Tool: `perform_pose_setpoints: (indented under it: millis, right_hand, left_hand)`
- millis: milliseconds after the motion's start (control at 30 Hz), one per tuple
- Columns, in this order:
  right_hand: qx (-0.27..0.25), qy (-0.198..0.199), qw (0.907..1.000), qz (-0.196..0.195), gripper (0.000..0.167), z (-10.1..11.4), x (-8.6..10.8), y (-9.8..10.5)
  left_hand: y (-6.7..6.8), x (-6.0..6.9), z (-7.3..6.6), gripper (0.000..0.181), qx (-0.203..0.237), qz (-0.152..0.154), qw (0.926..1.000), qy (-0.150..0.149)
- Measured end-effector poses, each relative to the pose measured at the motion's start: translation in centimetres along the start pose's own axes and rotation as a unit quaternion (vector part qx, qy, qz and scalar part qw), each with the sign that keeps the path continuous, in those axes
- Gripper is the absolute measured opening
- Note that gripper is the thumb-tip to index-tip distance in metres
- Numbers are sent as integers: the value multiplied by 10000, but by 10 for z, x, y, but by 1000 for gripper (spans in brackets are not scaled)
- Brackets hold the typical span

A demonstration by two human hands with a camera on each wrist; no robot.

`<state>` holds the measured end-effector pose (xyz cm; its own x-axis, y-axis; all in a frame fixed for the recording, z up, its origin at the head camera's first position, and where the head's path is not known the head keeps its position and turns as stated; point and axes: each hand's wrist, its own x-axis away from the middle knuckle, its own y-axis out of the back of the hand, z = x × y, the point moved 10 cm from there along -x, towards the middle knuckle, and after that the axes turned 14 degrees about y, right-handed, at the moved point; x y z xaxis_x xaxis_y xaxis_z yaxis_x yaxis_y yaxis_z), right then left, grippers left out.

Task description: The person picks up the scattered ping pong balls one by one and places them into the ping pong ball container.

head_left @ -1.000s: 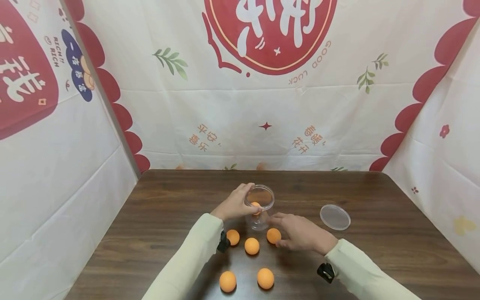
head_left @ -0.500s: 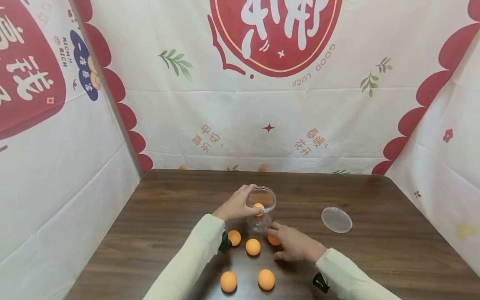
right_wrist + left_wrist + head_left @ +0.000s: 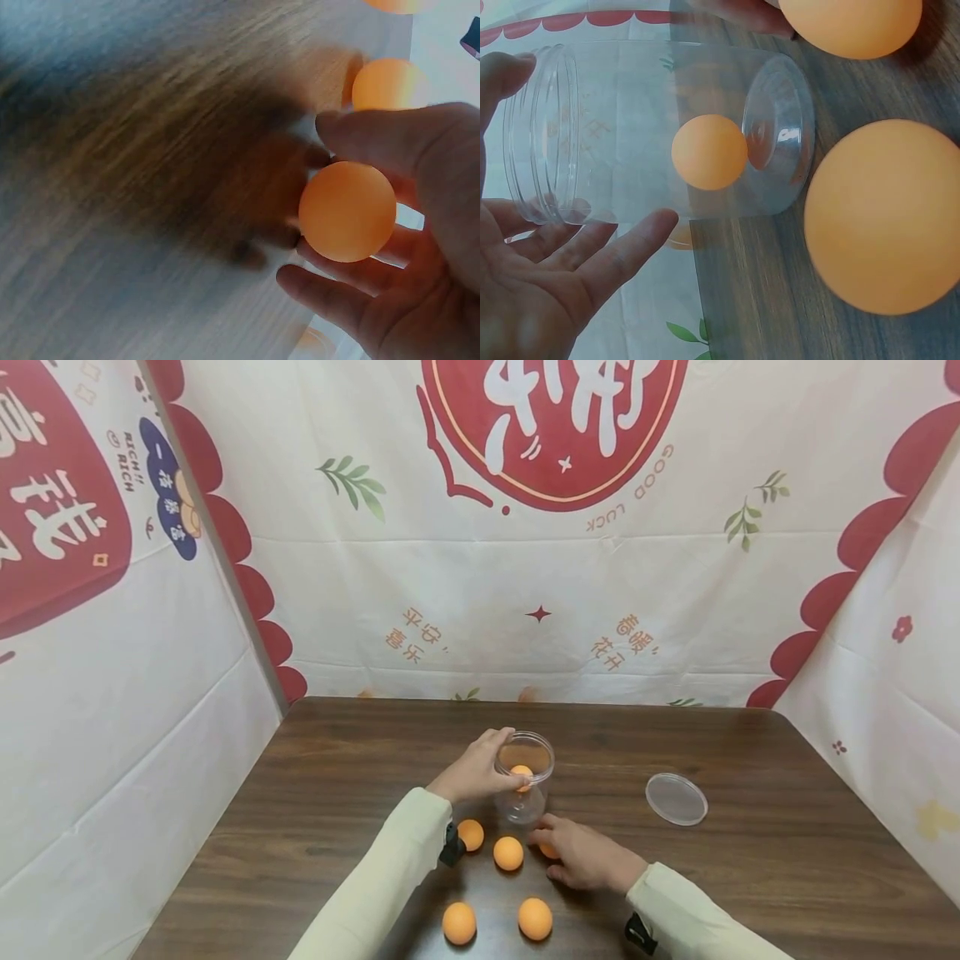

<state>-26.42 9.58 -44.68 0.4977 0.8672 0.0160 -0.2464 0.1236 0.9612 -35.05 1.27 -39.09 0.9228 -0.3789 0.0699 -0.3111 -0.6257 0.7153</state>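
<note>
A clear jar (image 3: 522, 806) stands upright with an orange ball (image 3: 709, 152) inside. My left hand (image 3: 480, 770) grips the jar's rim from the left, thumb in front and fingers behind; the left wrist view shows the hand (image 3: 562, 262) around the threaded neck. Just right of the jar's base, my right hand (image 3: 588, 857) has its thumb and fingers around another orange ball (image 3: 347, 211) low at the table, partly hidden by the fingers in the head view. Two more balls (image 3: 508, 853) (image 3: 471, 834) lie near the jar's foot.
A clear round lid (image 3: 677, 799) lies flat on the brown table (image 3: 337, 752) to the right. Nearer the front edge are two orange balls, one (image 3: 459, 923) left and one (image 3: 535, 919) right. Patterned white cloth (image 3: 480, 577) hangs behind and at both sides.
My right hand has moved a little toward me and left, its fingers coming over and around the ball beside the jar. The left hand keeps its grip on the rim.
</note>
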Motion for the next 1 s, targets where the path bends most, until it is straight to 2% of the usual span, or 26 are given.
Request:
perform_pose_setpoints:
  millis: [200,333,567,800,1000]
  right_hand:
    - [143,64,9999,-20,25,3,-3,4]
    - [94,63,9999,9,25,5,-3,8]
    - [-40,126,9999,108,24,8,2,14]
    - [-55,307,9993,218,22,14,0,22]
    - [-23,299,9993,210,23,22,5,37]
  left_hand:
    - [3,2,2,76,7,23,10000,67]
    - [4,2,5,77,21,1,9999,127]
    - [2,1,1,79,46,57,10000,32]
    - [5,3,5,78,74,-45,9998,153]
    - [0,1,3,79,90,-19,9999,73]
